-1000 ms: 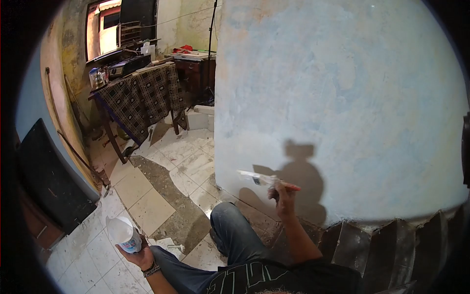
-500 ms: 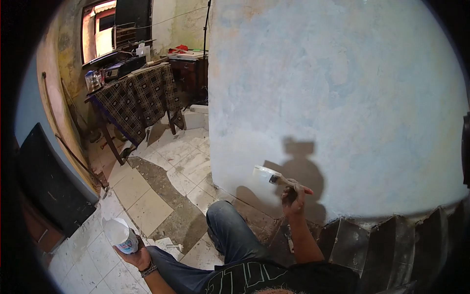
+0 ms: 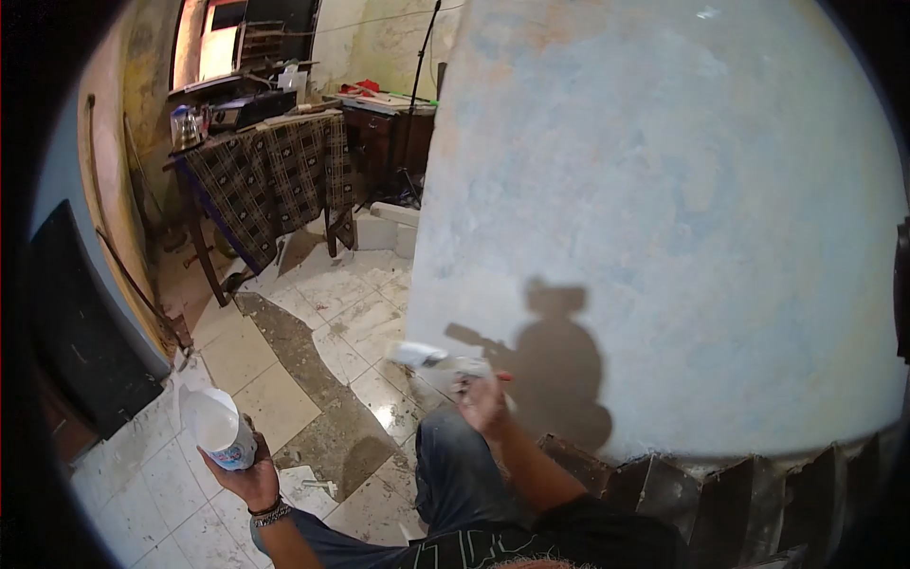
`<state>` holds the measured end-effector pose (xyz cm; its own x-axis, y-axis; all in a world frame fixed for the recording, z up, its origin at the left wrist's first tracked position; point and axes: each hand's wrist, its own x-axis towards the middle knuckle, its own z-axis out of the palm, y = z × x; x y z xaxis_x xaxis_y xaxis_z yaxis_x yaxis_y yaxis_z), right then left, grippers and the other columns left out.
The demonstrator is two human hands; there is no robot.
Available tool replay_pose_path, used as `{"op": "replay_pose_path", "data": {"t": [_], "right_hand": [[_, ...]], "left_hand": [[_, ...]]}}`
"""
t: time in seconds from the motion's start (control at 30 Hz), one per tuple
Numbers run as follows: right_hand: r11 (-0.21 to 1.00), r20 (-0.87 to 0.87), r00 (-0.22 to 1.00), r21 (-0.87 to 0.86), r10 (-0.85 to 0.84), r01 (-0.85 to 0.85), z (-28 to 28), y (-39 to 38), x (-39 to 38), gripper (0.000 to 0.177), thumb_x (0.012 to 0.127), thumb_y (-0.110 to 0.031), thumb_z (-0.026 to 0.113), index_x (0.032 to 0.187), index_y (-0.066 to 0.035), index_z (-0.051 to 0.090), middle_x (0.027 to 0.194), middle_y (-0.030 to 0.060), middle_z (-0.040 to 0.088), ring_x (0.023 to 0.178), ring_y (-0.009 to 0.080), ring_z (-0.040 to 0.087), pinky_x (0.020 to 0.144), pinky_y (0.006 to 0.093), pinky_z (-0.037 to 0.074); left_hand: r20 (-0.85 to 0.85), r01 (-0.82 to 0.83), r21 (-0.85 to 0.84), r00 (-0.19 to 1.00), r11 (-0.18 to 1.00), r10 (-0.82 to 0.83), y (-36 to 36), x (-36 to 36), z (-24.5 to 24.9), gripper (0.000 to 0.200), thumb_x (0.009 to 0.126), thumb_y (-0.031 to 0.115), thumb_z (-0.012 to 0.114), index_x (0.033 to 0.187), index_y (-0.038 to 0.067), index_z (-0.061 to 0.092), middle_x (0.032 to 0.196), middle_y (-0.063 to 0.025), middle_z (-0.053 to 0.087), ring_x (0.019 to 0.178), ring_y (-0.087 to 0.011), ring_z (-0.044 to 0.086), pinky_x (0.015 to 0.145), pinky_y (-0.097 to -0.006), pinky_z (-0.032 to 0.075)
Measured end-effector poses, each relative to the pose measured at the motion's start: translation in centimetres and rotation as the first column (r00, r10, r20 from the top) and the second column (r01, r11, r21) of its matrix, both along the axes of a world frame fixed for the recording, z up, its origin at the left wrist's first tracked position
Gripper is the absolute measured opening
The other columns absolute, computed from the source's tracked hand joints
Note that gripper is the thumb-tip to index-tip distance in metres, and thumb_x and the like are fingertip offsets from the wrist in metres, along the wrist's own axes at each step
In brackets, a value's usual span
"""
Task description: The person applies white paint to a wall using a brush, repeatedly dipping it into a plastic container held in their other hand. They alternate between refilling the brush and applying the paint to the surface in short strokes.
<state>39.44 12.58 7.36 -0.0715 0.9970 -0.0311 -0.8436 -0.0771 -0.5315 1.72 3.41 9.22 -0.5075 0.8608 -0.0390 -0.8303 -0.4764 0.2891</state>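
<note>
Low on the left, my left hand is wrapped round a white cup with a printed side, its mouth tilted open toward the camera and pale stuff inside. My right hand is closed on the handle of a paintbrush, whose white bristles point left. Motion smears the brush and fingers somewhat. Brush and cup are well apart. Behind the brush stands the pale blue-white wall, with my shadow on it; whether the bristles touch anything is hard to tell, but they appear over the floor.
A table with a patterned cloth stands at the back left, bearing a glass jug and other items. Black panel leans at the far left. Broken tiles and bare patches mark the floor. Dark tiles edge the wall's foot.
The right hand and brush have moved left and slightly down, away from the wall. The left hand and cup have shifted slightly left and up in view. The camera view has turned a little.
</note>
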Motion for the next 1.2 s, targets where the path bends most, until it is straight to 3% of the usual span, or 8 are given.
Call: {"op": "replay_pose_path", "data": {"t": [0.27, 0.6, 0.83, 0.93, 1.0, 1.07, 1.13, 1.2], "right_hand": [[0.99, 0.531, 0.837, -0.116, 0.129, -0.08, -14.3, 10.4, -9.2, 0.031, 0.089, -0.027, 0.053, 0.106, -0.002, 0.059, 0.077, 0.0039, 0.06, 0.068, 0.0093, 0.055, 0.053, 0.0229, 0.043], [0.952, 0.812, 0.518, -0.305, 0.27, -0.019, -11.7, 13.7, -12.4, 0.023, 0.087, -0.022, 0.06, 0.097, -0.002, 0.065, 0.069, 0.0001, 0.058, 0.062, 0.0072, 0.053, 0.056, 0.024, 0.044], [0.963, 0.954, 0.193, -0.251, 0.229, 0.098, -9.5, 9.6, -10.6, 0.026, 0.089, -0.03, 0.06, 0.093, -0.004, 0.063, 0.059, 0.0015, 0.054, 0.051, 0.0098, 0.048, 0.049, 0.0292, 0.041], [0.929, 0.93, 0.022, -0.367, 0.366, 0.046, -2.4, 7.7, -8.5, 0.028, 0.09, -0.031, 0.06, 0.099, -0.005, 0.064, 0.064, 0.0036, 0.059, 0.053, 0.0105, 0.052, 0.049, 0.0288, 0.042], [0.833, 0.815, 0.22, -0.553, 0.537, 0.016, 8.4, 7.7, -7.7, 0.03, 0.09, -0.031, 0.059, 0.104, -0.005, 0.064, 0.071, 0.0046, 0.063, 0.058, 0.0103, 0.057, 0.05, 0.0274, 0.044], [0.957, 0.949, -0.14, -0.27, 0.283, 0.105, 7.2, 4.5, -4.4, 0.029, 0.09, -0.031, 0.059, 0.103, -0.005, 0.064, 0.079, 0.0052, 0.067, 0.063, 0.0104, 0.06, 0.051, 0.026, 0.047], [0.798, 0.8, 0.318, -0.577, 0.509, 0.173, 14.0, 3.7, -3.2, 0.028, 0.09, -0.031, 0.059, 0.1, -0.006, 0.066, 0.08, 0.0047, 0.067, 0.064, 0.0106, 0.061, 0.052, 0.0263, 0.048], [0.775, 0.848, 0.408, -0.498, 0.339, 0.39, 18.9, 2.6, -2.7, 0.025, 0.089, -0.028, 0.061, 0.096, -0.004, 0.067, 0.081, 0.0064, 0.068, 0.064, 0.0114, 0.061, 0.051, 0.0262, 0.049]], "left_hand": [[-0.001, 0.141, 0.095, 0.99, 0.985, -0.142, 15.8, -3.3, -4.2, 0.06, 0.089, 0.045, 0.05, 0.136, 0.008, 0.04, 0.132, -0.0145, 0.049, 0.115, -0.0348, 0.051, 0.084, -0.0425, 0.05], [0.035, 0.379, 0.115, 0.922, 0.918, -0.385, 20.2, -5.8, -1.8, 0.072, 0.09, 0.042, 0.052, 0.145, 0.009, 0.019, 0.138, -0.0196, 0.038, 0.124, -0.0369, 0.042, 0.089, -0.052, 0.05], [-0.047, 0.154, -0.421, 0.981, 0.894, -0.19, 16.8, -3.9, 12.0, 0.062, 0.093, 0.054, 0.035, 0.122, 0.001, 0.051, 0.112, -0.0179, 0.059, 0.105, -0.0316, 0.057, 0.087, -0.0439, 0.05], [-0.01, 0.326, -0.448, 0.929, 0.832, -0.369, 15.6, -5.7, 16.6, 0.055, 0.092, 0.052, 0.036, 0.121, 0.008, 0.054, 0.116, -0.0129, 0.059, 0.109, -0.0326, 0.056, 0.087, -0.05, 0.049], [0.034, 0.37, -0.547, 0.906, 0.751, -0.421, 16.6, -5.4, 21.8, 0.056, 0.092, 0.054, 0.035, 0.118, 0.009, 0.055, 0.112, -0.012, 0.061, 0.104, -0.0308, 0.058, 0.085, -0.0469, 0.048], [0.111, 0.472, -0.591, 0.851, 0.654, -0.513, 18.2, -5.0, 27.3, 0.057, 0.091, 0.056, 0.035, 0.115, 0.009, 0.057, 0.108, -0.0118, 0.063, 0.1, -0.0294, 0.059, 0.083, -0.0429, 0.049], [0.034, 0.514, -0.577, 0.792, 0.635, -0.61, 20.8, -3.6, 32.6, 0.058, 0.09, 0.058, 0.035, 0.115, 0.011, 0.057, 0.107, -0.011, 0.063, 0.097, -0.0282, 0.06, 0.079, -0.0439, 0.049], [-0.024, 0.606, -0.529, 0.689, 0.594, -0.724, 23.1, -3.0, 35.2, 0.058, 0.089, 0.06, 0.036, 0.115, 0.012, 0.057, 0.108, -0.0107, 0.062, 0.099, -0.0277, 0.06, 0.083, -0.0444, 0.049]]}}
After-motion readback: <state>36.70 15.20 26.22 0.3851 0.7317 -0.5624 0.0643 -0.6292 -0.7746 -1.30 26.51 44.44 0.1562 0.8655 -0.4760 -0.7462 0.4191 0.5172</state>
